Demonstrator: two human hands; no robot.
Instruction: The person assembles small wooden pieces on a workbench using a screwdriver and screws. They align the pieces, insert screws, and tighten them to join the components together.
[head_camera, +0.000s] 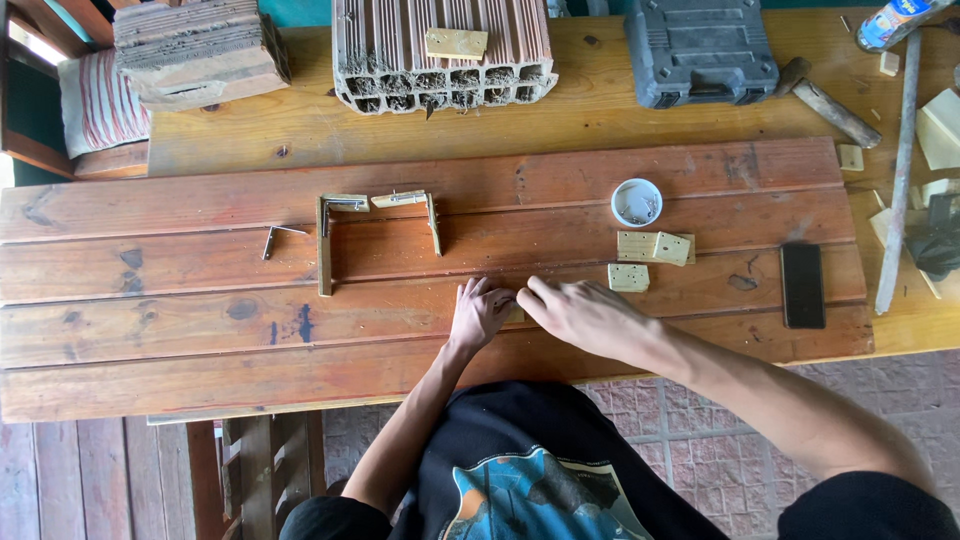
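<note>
My left hand (478, 315) and my right hand (575, 312) meet over the wide wooden plank (200, 330), fingertips pinching a small pale wooden piece (514, 314) that is mostly hidden between them. Just right of my hands lie small light wooden blocks (628, 277) and a pair of joined blocks (655, 246). A white round cap with screws (637, 202) sits beyond them. To the left rests a partly built frame of thin wooden strips (325, 250) with metal brackets, and a loose metal bracket (275, 236).
A black phone (802, 285) lies at the plank's right end. Behind are a hollow clay brick (445, 55), a stack of bricks (200, 50), a dark tool case (700, 50), a hammer (830, 105), a long metal bar (898, 170) and wood offcuts (940, 125).
</note>
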